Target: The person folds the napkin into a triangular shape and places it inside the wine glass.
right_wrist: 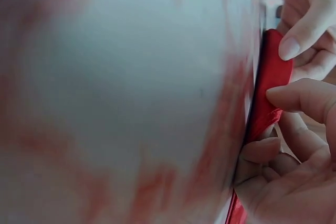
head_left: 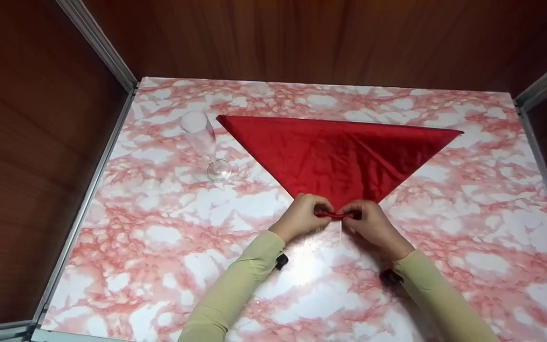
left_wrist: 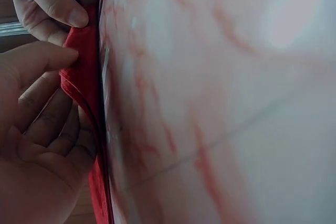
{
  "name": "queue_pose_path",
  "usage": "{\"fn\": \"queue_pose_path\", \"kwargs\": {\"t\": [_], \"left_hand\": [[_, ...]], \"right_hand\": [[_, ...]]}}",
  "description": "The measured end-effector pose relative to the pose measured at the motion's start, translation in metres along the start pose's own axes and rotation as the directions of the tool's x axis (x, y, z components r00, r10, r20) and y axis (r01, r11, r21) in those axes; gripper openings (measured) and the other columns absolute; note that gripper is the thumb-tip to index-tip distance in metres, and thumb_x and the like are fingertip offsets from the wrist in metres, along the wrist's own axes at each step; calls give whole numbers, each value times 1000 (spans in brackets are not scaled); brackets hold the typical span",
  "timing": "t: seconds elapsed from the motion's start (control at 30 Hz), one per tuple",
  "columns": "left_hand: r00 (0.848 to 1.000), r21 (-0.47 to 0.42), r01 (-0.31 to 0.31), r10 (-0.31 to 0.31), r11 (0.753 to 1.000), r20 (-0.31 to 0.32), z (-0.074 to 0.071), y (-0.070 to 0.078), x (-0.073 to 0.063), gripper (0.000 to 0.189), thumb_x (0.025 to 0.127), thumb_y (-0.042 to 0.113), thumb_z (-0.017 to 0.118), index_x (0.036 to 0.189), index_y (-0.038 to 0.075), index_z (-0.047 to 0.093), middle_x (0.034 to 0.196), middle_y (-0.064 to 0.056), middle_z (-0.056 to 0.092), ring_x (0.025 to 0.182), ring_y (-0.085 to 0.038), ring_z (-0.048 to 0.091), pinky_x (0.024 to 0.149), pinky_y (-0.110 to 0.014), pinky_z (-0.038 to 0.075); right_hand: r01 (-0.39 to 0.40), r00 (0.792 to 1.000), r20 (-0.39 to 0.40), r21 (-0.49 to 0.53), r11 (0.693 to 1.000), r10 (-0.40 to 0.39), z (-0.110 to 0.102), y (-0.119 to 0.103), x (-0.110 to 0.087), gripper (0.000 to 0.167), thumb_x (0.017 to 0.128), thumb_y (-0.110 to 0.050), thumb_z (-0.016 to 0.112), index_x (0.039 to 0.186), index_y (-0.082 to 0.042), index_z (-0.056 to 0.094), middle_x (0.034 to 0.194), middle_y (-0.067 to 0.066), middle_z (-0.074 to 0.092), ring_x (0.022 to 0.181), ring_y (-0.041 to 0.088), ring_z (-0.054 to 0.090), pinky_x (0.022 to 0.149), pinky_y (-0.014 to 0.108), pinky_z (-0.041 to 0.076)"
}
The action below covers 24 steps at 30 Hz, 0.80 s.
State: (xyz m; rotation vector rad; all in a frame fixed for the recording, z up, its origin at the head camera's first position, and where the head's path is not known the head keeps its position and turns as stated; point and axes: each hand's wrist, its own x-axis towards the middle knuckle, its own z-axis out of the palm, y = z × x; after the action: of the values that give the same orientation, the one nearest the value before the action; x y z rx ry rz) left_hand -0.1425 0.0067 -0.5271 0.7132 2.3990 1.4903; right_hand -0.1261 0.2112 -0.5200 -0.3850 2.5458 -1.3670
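Note:
A red satin napkin [head_left: 321, 156] lies on the table as a triangle, its long edge toward the back wall and its near corner turned up into a small fold. My left hand [head_left: 306, 216] pinches the left end of that fold between thumb and fingers. At its right end, my right hand [head_left: 371, 223] pinches the cloth the same way. Close up in the left wrist view, the folded red napkin [left_wrist: 84, 61] stands between both thumbs and the fingers behind it. From the right wrist, the napkin's fold [right_wrist: 270, 77] shows both thumbs pressed on its near face.
A clear champagne flute [head_left: 202, 137] lies left of the napkin, its round foot toward me. The table [head_left: 150, 266] has a red and white marbled top. Dark wood panels [head_left: 302, 42] with metal framing enclose its back and sides.

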Motion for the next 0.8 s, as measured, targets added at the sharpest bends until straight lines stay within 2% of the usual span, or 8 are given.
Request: {"fn": "queue_pose_path", "kwargs": {"t": [0.17,0.33,0.4,0.6,0.8], "left_hand": [[1000,-18,-10,10,1000,5,1,1,3,10,80,1,75,90,4,74,86,1,71,80,0,63,74,-15,49],[1000,6,-5,5,1000,-10,1,1,4,5,85,5,71,90,5,73,85,0,70,78,-1,61,73,-15,48],[1000,14,-5,6,1000,-20,1,2,4,4,86,5,70,90,5,72,85,0,70,78,-2,60,72,-16,47],[998,16,17,-17,1000,-54,3,2,7,4,87,3,68,89,6,71,81,2,67,77,-4,59,72,-17,47],[997,30,42,-40,999,-66,3,3,8,6,87,3,68,86,9,68,79,3,66,75,-4,59,70,-16,47]], "right_hand": [[-14,999,34,-2,1000,14,-4,-3,2,21,80,8,61,94,-2,73,90,7,68,76,17,55,61,21,45],[-37,998,51,43,998,35,-6,-4,2,20,83,8,59,97,1,71,88,11,66,62,12,52,52,21,42],[-27,999,38,52,998,25,-6,-4,2,18,84,7,60,97,2,71,89,12,66,63,13,53,54,21,43],[42,999,-25,1,999,-42,-5,-4,3,16,84,6,64,96,1,73,94,9,65,90,20,57,78,25,45],[57,998,-26,51,997,-55,-6,-19,1,21,84,10,63,104,5,68,97,15,67,91,27,60,76,28,47]]}}
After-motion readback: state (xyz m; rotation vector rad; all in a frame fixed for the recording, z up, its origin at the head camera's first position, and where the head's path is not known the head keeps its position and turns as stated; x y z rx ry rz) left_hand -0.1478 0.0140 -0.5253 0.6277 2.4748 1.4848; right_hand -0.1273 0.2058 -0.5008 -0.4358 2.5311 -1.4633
